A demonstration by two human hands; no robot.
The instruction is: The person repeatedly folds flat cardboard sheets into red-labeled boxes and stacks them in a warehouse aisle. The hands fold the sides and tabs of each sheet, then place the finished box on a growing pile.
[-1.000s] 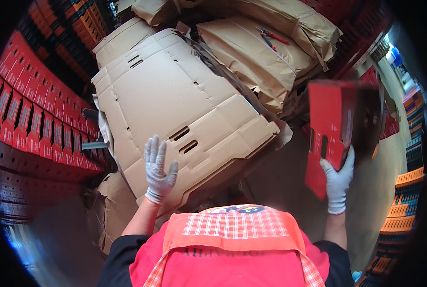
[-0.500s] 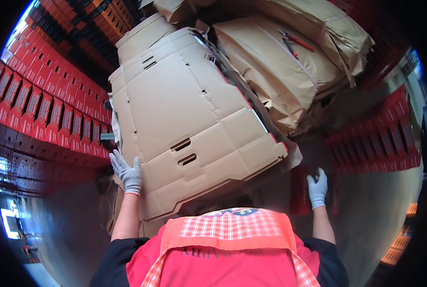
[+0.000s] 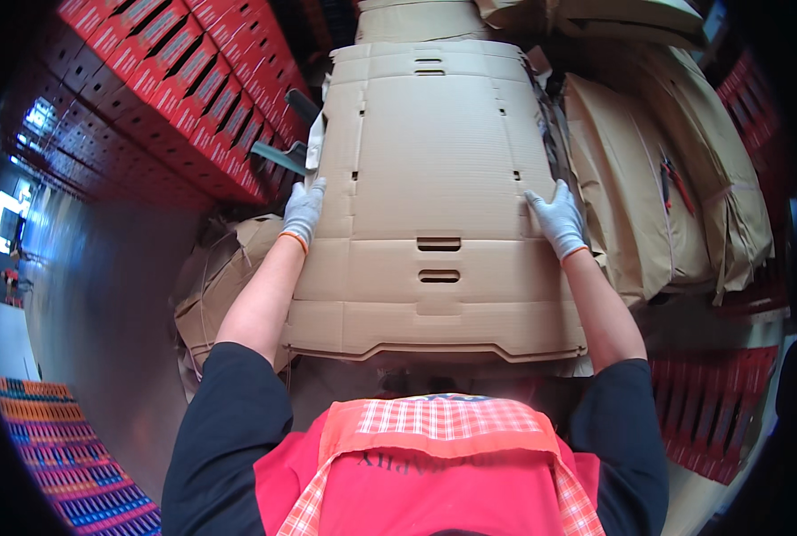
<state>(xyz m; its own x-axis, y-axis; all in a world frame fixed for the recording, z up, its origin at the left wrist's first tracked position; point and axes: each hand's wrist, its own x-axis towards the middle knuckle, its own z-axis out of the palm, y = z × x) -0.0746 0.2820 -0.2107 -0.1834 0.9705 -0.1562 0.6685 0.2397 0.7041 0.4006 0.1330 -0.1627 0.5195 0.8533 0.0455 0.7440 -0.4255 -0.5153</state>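
A flat brown cardboard box blank, with slots, creases and a notched near edge, lies on top of a stack in front of me. My left hand, in a pale grey glove with an orange cuff, holds its left edge. At the right edge, my right hand grips in a matching glove, thumb on the top face and fingers at the side. The sheets beneath are mostly hidden.
Paper-wrapped bundles stand at the right, with red-handled pliers on one. Red boxes are stacked at far left, more red ones at lower right. Crumpled brown paper lies beside my left forearm; coloured crates fill the lower left.
My right hand has come from beside the stack onto the blank's right edge. My left hand has moved farther up its left edge. The view has turned, so the blank now appears straight ahead.
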